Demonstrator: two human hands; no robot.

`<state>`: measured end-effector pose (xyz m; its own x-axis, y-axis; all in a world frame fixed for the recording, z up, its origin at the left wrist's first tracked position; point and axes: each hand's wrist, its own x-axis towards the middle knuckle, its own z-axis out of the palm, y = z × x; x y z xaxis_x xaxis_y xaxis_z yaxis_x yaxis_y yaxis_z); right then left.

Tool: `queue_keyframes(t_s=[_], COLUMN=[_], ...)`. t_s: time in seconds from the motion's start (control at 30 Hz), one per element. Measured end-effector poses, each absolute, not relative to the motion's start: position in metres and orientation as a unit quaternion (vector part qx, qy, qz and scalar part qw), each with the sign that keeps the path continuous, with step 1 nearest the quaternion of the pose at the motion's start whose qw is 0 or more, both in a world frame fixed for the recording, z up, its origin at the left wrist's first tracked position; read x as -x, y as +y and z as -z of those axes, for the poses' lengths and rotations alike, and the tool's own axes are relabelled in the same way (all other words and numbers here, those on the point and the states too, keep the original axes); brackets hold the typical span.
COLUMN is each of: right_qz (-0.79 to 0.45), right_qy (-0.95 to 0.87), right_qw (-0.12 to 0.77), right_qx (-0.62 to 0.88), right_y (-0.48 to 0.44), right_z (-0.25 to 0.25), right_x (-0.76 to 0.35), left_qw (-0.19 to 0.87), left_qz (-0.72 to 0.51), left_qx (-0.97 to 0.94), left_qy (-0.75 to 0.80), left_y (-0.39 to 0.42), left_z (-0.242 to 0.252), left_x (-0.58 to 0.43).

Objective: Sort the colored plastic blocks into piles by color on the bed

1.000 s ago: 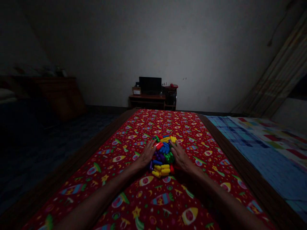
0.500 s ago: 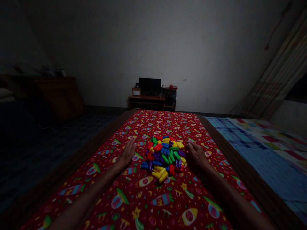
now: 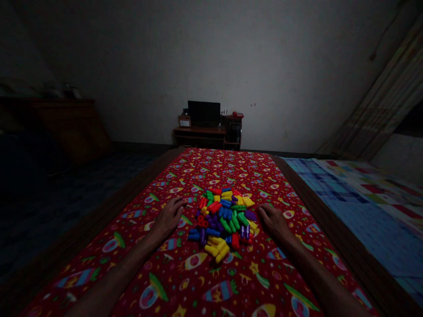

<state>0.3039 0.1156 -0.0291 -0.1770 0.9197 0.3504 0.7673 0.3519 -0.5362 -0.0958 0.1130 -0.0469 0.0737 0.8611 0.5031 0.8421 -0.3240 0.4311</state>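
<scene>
Beside blocks (image 3: pixel 225 214) now spread loose across red cloth (image 3: pixel 172 269), withdrawn to both sides since a second ago: left hand (image 3: pixel 168 215), fingers slightly apart; right hand (image 3: pixel 275 219), curled, spacing impossible to tell; leaving the blocks uncovered

Near the centre of the frame, we see a black monitor (image 3: pixel 204 115) on a brown desk (image 3: pixel 200 130), with a small box (image 3: pixel 184 121) just left of it and a red item (image 3: pixel 235 114) to its right. Behind the desk, we have a grey wall (image 3: pixel 297 66) filling the top of the frame. At upper right we make out a striped curtain (image 3: pixel 373 105); below it spread blue checked bedding (image 3: pixel 350 224) and a patchwork cloth (image 3: pixel 380 185). At left, we find a wooden cabinet (image 3: pixel 66 127), its top too dark to read, above a bluish floor (image 3: pixel 102 178).
</scene>
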Motion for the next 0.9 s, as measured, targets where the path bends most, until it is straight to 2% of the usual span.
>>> queue_keyframes(t_s=[0.13, 0.27, 0.33, 0.53, 0.9], right_qz=[-0.120, -0.109, -0.103, -0.086, -0.070], right_qy=[-0.763, -0.771, -0.778, -0.788, -0.790], right_qw=[0.305, 0.299, 0.299, 0.294, 0.291], right_qx=[0.557, 0.551, 0.542, 0.534, 0.535], right_y=[0.115, 0.113, 0.111, 0.110, 0.113], right_z=[0.028, 0.026, 0.026, 0.028, 0.030], right_x=[-0.304, -0.302, -0.302, -0.301, -0.301], left_qw=[-0.016, -0.025, -0.029, -0.064, -0.024], left_qz=[-0.371, -0.203, -0.164, -0.191, -0.324], left_qx=[-0.768, -0.944, -0.963, -0.920, -0.842], left_qy=[0.522, 0.260, 0.213, 0.338, 0.430], left_y=[0.077, 0.028, 0.020, 0.058, 0.079], left_z=[0.015, -0.011, -0.013, 0.007, 0.036], left_x=[0.058, -0.004, -0.020, 0.009, 0.038])
